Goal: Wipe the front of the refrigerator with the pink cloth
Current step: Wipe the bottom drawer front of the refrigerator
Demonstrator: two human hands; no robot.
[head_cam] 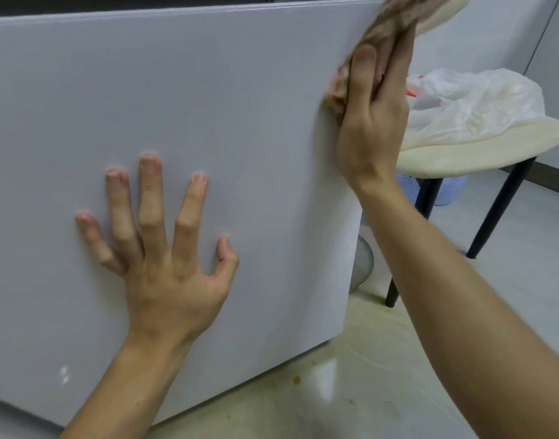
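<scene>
In the head view, the white refrigerator front fills most of the picture, plain and smooth, with its right edge running down towards the floor.

The left hand is spread wide on the lower middle of the front. Its fingers are straight and splayed, and the tips press against the surface. This hand holds nothing.

The right hand is up at the right edge of the front, near the top corner. It lies flat, with its fingers straight and close together, pointing upward, and it presses the pink cloth against the refrigerator. The cloth is bunched between the hand and the front. A pink fold sticks out to the left of the fingers and more of it runs up past the fingertips to the top corner, where it is blurred.

To the right of the refrigerator stands a chair with a cream padded seat and thin black legs. A crumpled white plastic bag lies on the seat. Behind the chair legs, on the floor, part of a pale purple basket shows. Low down beside the refrigerator's right edge is a round shiny thing, too hidden to name. The floor is pale, with some yellowish stains near the refrigerator's bottom corner.
</scene>
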